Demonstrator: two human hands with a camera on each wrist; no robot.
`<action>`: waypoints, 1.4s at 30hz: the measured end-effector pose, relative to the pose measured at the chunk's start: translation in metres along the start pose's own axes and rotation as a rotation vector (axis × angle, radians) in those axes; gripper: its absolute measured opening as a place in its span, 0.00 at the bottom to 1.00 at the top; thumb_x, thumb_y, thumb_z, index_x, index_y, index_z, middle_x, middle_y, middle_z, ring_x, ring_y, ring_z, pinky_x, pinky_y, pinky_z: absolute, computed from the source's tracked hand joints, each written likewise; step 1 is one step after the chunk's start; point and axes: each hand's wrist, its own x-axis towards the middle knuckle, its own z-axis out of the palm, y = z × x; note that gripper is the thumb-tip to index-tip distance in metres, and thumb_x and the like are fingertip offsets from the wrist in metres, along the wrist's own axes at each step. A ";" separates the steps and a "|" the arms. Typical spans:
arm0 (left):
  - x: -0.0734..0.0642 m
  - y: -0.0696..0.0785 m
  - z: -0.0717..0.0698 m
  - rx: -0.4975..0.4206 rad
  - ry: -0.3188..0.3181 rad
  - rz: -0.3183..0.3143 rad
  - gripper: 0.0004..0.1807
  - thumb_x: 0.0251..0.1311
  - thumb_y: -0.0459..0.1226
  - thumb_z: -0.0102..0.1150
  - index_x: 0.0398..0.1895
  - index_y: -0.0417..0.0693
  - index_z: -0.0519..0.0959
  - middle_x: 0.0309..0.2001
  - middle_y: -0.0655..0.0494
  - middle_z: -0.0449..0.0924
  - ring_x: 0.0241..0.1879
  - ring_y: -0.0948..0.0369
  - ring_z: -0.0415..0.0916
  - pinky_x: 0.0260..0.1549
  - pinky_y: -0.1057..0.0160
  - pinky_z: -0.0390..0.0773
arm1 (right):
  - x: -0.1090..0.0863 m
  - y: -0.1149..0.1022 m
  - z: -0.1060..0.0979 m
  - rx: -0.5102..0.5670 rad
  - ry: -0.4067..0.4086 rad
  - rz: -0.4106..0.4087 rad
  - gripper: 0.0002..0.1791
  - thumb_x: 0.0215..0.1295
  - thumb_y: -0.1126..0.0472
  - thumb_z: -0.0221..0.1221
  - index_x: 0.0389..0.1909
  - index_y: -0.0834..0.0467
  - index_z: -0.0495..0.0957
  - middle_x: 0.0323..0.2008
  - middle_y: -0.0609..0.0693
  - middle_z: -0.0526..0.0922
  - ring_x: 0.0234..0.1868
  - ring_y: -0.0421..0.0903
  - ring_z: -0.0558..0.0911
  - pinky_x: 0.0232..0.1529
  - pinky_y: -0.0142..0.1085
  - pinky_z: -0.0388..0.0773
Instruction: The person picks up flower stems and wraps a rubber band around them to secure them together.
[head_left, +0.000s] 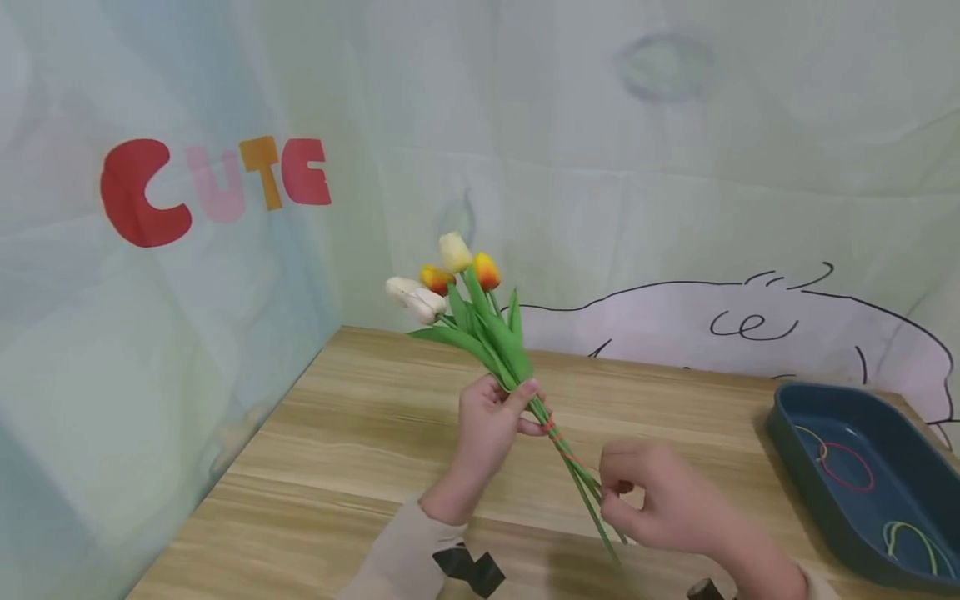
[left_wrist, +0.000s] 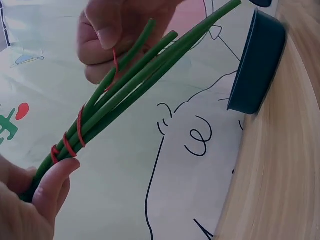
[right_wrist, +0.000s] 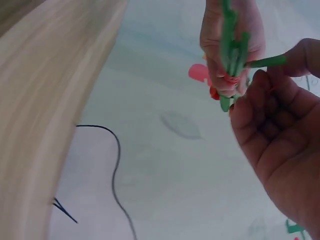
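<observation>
A bunch of artificial tulips [head_left: 480, 333], white, cream and yellow-orange with green leaves, leans over the table, blooms up and to the left. My left hand [head_left: 487, 421] grips the stems just below the leaves. A red rubber band [left_wrist: 80, 126] is wound several turns around the green stems [left_wrist: 150, 72] beside my left thumb. From those turns the band stretches towards the cut ends, where my right hand [head_left: 663, 496] pinches it between thumb and finger. In the right wrist view the fingertips [right_wrist: 260, 80] are close to the stem ends; the band there is mostly hidden.
A dark blue tray [head_left: 810, 500] stands at the table's right side, with a few loose yellow, red and green rubber bands [head_left: 851, 467] in it. The wooden table [head_left: 360, 417] meets printed cloth walls at the back and left.
</observation>
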 end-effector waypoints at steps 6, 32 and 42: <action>0.001 0.003 -0.002 -0.078 -0.124 -0.073 0.08 0.66 0.27 0.53 0.37 0.24 0.73 0.25 0.53 0.81 0.25 0.62 0.83 0.25 0.63 0.88 | -0.004 0.012 0.007 0.277 0.072 0.027 0.18 0.53 0.80 0.58 0.26 0.51 0.77 0.28 0.42 0.80 0.31 0.36 0.78 0.33 0.27 0.82; 0.004 -0.017 0.002 -0.167 -0.169 -0.293 0.04 0.67 0.29 0.53 0.33 0.38 0.75 0.25 0.57 0.81 0.26 0.63 0.83 0.31 0.62 0.88 | -0.018 0.032 0.033 0.458 0.259 -0.019 0.06 0.59 0.75 0.62 0.34 0.63 0.83 0.36 0.55 0.82 0.39 0.46 0.82 0.43 0.31 0.85; 0.012 -0.025 -0.005 0.021 -0.186 -0.356 0.10 0.65 0.29 0.56 0.41 0.25 0.74 0.27 0.52 0.82 0.31 0.57 0.85 0.37 0.57 0.88 | -0.026 0.025 0.027 0.194 0.119 0.042 0.15 0.54 0.76 0.64 0.40 0.57 0.85 0.40 0.49 0.87 0.44 0.43 0.85 0.48 0.29 0.83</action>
